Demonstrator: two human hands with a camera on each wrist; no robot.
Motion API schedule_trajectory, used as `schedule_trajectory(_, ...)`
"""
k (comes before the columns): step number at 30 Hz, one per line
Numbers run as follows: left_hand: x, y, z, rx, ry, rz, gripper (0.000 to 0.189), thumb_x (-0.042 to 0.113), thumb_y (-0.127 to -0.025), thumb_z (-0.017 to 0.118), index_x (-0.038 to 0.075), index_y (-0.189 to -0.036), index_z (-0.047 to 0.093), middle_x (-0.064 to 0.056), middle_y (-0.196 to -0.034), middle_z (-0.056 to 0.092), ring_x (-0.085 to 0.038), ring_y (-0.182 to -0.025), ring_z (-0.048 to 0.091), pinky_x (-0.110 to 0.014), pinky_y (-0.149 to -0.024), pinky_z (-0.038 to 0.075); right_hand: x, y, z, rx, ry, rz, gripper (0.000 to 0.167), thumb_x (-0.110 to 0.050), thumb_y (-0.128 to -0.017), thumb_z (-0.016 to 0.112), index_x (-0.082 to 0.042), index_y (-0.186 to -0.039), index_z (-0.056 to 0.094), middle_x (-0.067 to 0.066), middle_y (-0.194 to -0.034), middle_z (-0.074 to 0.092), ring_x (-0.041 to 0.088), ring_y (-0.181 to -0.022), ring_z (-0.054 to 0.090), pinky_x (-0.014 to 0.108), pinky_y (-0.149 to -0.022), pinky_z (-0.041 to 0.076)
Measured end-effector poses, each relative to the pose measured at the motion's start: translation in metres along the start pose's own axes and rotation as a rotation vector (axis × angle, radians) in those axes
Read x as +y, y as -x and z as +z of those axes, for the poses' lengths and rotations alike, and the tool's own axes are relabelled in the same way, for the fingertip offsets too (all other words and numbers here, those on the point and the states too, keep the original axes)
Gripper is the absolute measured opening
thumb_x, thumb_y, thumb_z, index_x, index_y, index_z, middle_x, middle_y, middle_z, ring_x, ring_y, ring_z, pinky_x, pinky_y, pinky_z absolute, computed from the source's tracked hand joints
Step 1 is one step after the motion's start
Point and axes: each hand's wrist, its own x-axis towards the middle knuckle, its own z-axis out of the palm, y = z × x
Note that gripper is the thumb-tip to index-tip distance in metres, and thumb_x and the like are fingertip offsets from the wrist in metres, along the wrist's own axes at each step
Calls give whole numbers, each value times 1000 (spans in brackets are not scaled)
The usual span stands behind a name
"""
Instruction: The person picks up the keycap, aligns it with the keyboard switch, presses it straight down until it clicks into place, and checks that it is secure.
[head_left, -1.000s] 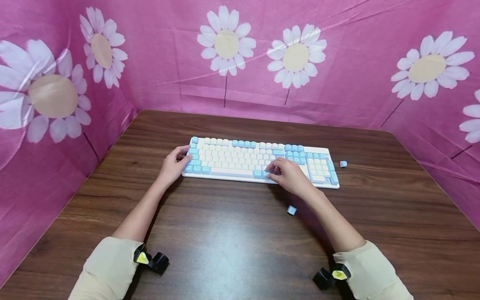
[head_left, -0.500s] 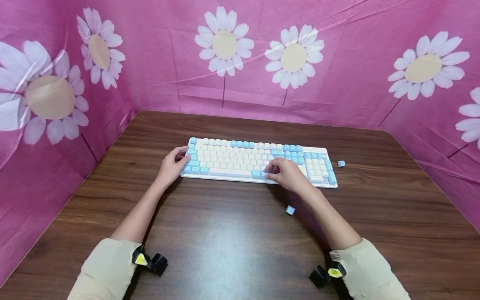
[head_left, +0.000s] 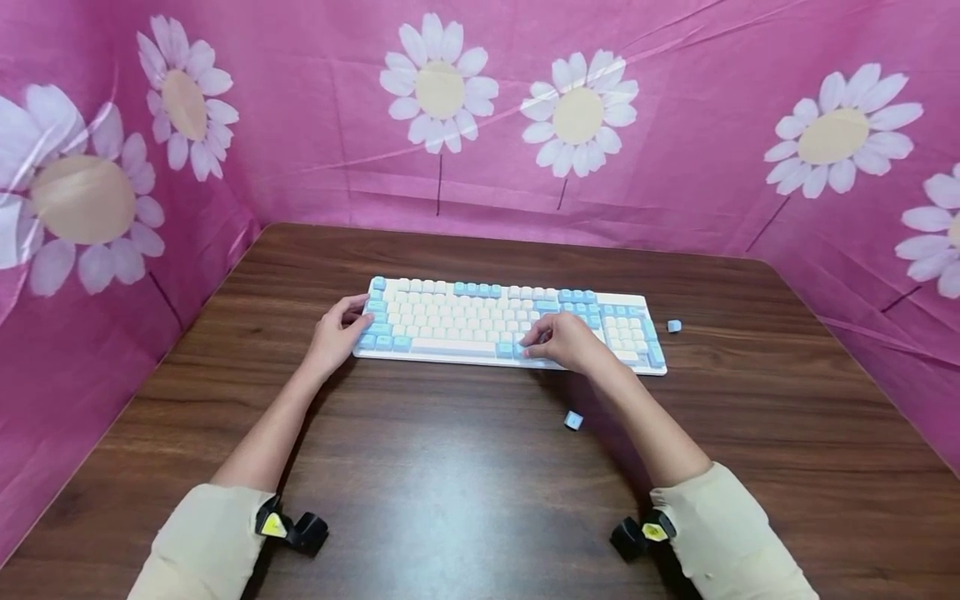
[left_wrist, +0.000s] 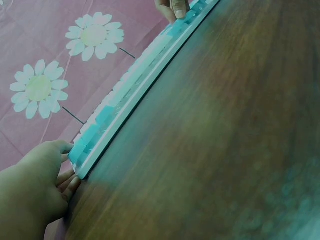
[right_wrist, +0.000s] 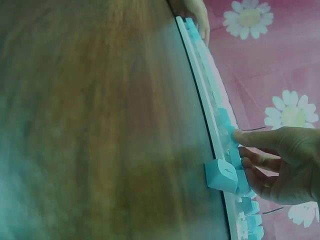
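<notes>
A white and light-blue keyboard (head_left: 442, 323) lies across the table in the head view. My left hand (head_left: 335, 337) holds its left end, and in the left wrist view the thumb lies over the blue corner keys with fingers (left_wrist: 70, 187) curled at the side edge. With thumb and index finger my right hand (head_left: 567, 342) pinches a blue keycap (right_wrist: 228, 134) in the bottom row, right of the space bar. The fingers partly hide that keycap. One loose blue keycap (head_left: 573, 421) lies on the table in front of the keyboard.
A second loose blue keycap (head_left: 674, 326) lies just beyond the keyboard's right end. The brown wooden table (head_left: 450, 467) is bounded at the back and sides by a pink cloth (head_left: 315, 108) with daisies. Black wrist cameras (head_left: 307, 533) sit at both sleeves.
The whole head view has drifted slightly, so everything sits a little further left. Both hands keep nearly the same places on the keyboard.
</notes>
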Motion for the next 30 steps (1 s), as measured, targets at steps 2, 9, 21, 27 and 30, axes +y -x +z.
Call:
schedule_trajectory(2,0,1,0,-1,7,-6,38,11,-92,54,-5,-126,49,-24,-117,53,-33,-103,50,-39,-89,37,0,-1,0,-7,-4,7,8,-8,-73,77,-4,-79,73,1,-75,65,13,-64,49,27,-59,40)
schedule_trajectory(9,-1,1,-1,5,-4,0,38,10,-92,54,-5,-126,49,-25,-116,53,-34,-103,51,-39,-88,37,0,-2,0,-16,-7,27,8,-9,-73,77,-4,-78,73,4,-82,66,12,-65,50,26,-59,40)
schedule_trajectory(21,0,-2,-1,7,5,-7,37,10,-92,54,-5,-126,50,-24,-115,53,-33,-104,50,-40,-90,37,-3,-4,-2,-31,62,52,7,-12,-73,78,-8,-77,74,4,-87,68,14,-73,55,29,-67,43)
schedule_trajectory(27,0,-1,-1,-4,-6,-9,38,11,-93,53,-5,-127,49,-24,-117,52,-33,-105,50,-41,-91,36,-3,-3,-2,-57,73,48,4,-10,-75,76,-8,-77,74,2,-82,69,14,-75,57,29,-66,43)
schedule_trajectory(30,1,-1,0,-9,-6,-7,38,11,-93,53,-6,-126,49,-24,-117,52,-34,-105,49,-41,-91,36,0,-1,-2,-62,70,30,5,-10,-75,76,-7,-78,74,1,-76,67,13,-69,53,28,-62,42)
